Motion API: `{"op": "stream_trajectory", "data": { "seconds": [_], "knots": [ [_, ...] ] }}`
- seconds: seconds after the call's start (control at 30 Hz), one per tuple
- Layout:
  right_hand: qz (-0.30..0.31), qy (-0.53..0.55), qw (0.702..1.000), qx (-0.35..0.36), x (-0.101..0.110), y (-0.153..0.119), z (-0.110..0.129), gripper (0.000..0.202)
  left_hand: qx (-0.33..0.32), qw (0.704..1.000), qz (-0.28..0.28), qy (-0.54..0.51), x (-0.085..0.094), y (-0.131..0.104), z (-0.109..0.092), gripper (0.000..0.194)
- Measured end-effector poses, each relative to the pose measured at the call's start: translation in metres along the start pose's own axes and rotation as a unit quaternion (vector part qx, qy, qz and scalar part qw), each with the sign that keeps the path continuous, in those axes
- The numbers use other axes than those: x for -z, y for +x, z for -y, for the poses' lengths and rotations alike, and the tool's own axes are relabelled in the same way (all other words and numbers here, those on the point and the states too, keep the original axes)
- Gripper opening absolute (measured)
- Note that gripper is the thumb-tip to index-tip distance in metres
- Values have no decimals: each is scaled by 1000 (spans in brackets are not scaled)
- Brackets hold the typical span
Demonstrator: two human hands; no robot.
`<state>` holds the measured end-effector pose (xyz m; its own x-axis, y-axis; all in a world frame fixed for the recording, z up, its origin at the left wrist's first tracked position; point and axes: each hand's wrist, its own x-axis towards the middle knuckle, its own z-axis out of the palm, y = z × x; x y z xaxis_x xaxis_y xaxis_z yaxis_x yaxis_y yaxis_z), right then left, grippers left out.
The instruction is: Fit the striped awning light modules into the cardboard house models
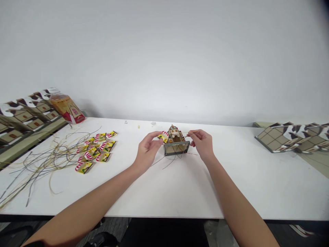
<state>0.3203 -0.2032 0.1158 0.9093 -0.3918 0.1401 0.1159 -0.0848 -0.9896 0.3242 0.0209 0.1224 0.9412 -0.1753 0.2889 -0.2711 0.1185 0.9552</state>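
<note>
A small model house (177, 148) lies on the white table at the centre, its grey base turned toward me. Thin wires come out of it onto the table. On its left side, my left hand (148, 151) pinches a small yellow piece with a red-and-white striped top (163, 137), close to the house wall. My right hand (202, 142), at the right of the house, has thumb and forefinger closed on thin dark wires (189, 133) that reach toward the house.
Several similar striped pieces (88, 154) with long tangled wires (51, 157) lie on the left. A drink bottle (67, 108) stands behind them, beside a row of model houses (28, 115). More houses (280, 137) lie at the right. A wall rises behind the table (169, 195).
</note>
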Motion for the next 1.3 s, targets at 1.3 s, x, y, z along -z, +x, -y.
{"op": "stream_trajectory", "data": {
  "seconds": [1.3],
  "knots": [
    [21, 54, 996, 67, -15, -10, -5, 31, -168, 973, 109, 110, -4, -19, -6, 26]
  ]
}}
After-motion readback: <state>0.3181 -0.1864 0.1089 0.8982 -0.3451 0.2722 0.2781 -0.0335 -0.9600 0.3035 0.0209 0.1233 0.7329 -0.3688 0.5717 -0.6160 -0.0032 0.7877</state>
